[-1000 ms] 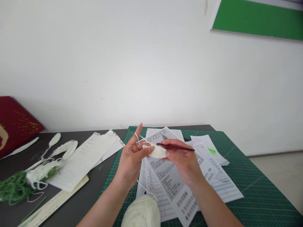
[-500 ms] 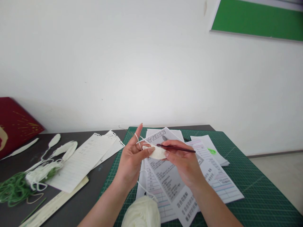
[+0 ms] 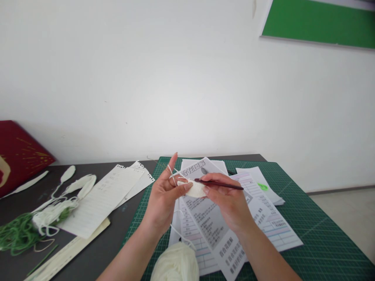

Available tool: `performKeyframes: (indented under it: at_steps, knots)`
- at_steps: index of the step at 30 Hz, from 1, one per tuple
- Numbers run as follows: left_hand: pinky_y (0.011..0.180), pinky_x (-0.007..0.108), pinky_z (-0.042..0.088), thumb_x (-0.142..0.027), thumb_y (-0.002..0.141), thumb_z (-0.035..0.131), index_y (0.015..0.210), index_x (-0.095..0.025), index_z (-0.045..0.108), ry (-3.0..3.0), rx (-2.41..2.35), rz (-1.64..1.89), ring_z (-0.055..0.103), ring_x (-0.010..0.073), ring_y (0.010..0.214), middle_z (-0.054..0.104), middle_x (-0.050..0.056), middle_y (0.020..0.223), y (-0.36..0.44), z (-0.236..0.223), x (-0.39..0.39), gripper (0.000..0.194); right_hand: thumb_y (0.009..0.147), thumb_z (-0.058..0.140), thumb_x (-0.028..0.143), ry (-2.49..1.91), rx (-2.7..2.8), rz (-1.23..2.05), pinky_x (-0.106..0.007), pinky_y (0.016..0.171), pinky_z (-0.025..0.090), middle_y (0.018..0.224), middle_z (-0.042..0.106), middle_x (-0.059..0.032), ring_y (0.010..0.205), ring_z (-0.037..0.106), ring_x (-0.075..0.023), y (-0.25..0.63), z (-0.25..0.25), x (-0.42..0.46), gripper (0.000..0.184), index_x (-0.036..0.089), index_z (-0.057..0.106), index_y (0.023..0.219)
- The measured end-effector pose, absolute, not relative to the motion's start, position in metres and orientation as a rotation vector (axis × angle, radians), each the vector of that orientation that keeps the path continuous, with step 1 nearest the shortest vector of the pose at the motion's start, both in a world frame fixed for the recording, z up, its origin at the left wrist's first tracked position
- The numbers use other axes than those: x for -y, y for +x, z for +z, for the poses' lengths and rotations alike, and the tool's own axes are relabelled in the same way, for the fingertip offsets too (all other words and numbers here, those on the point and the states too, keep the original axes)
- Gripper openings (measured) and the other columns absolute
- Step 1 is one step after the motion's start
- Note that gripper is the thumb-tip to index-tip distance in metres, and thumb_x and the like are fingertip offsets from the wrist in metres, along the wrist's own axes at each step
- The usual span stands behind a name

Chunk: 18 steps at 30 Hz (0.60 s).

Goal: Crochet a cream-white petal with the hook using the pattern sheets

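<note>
My left hand (image 3: 165, 191) pinches the left end of a small white crochet piece (image 3: 196, 190) between thumb and fingers. Its index finger points up, with white yarn (image 3: 172, 175) looped round it and running to the piece. In my right hand (image 3: 228, 197) is a dark red crochet hook (image 3: 219, 184), gripped like a pen; its tip is at the piece's top edge. The right thumb touches the piece's right end. A ball of cream yarn (image 3: 175, 263) lies below, its strand rising toward my left hand.
Printed sheets (image 3: 222, 234) lie under my hands on a green cutting mat (image 3: 319, 234). A bright green clip-like item (image 3: 263, 187) rests at right. Leftward are notebook pages (image 3: 102, 199), green yarn (image 3: 17, 236), finished white crocheted pieces (image 3: 84, 185) and a dark red board (image 3: 20, 156).
Almost nothing differs. The hook and crochet piece have shifted very slightly to the right, while both hands keep the same hold.
</note>
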<state>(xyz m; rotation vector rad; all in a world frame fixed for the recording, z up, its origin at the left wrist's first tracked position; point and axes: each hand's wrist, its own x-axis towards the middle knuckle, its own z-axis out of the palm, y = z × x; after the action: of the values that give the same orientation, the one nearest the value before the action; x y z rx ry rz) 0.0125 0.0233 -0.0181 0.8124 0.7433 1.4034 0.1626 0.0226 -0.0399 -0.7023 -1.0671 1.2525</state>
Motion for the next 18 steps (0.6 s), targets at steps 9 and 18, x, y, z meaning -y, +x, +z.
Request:
performKeyframes:
  at_steps: [9, 18]
  knots:
    - [0.063, 0.018, 0.044, -0.006, 0.067, 0.075, 0.141, -0.025, 0.041, 0.822, -0.733, 1.393, 0.058, 0.0073, 0.059, 0.067, -0.005, 0.066, 0.0132, -0.0202, -0.0251, 0.084, 0.073, 0.069, 0.014, -0.704, 1.088, 1.253, -0.028, 0.066, 0.058, 0.090, 0.072, -0.0008, 0.083, 0.067, -0.0186, 0.1642, -0.0416, -0.0218, 0.020, 0.026, 0.075, 0.087]
    - [0.063, 0.019, 0.043, -0.006, 0.065, 0.076, 0.142, -0.024, 0.039, 0.830, -0.760, 1.383, 0.057, 0.0077, 0.059, 0.067, -0.005, 0.064, 0.0130, -0.0180, -0.0243, 0.088, 0.072, 0.056, 0.010, -0.654, 1.099, 1.245, -0.030, 0.069, 0.053, 0.091, 0.073, -0.0025, 0.086, 0.066, -0.0204, 0.1670, -0.0411, -0.0197, 0.029, 0.025, 0.075, 0.089]
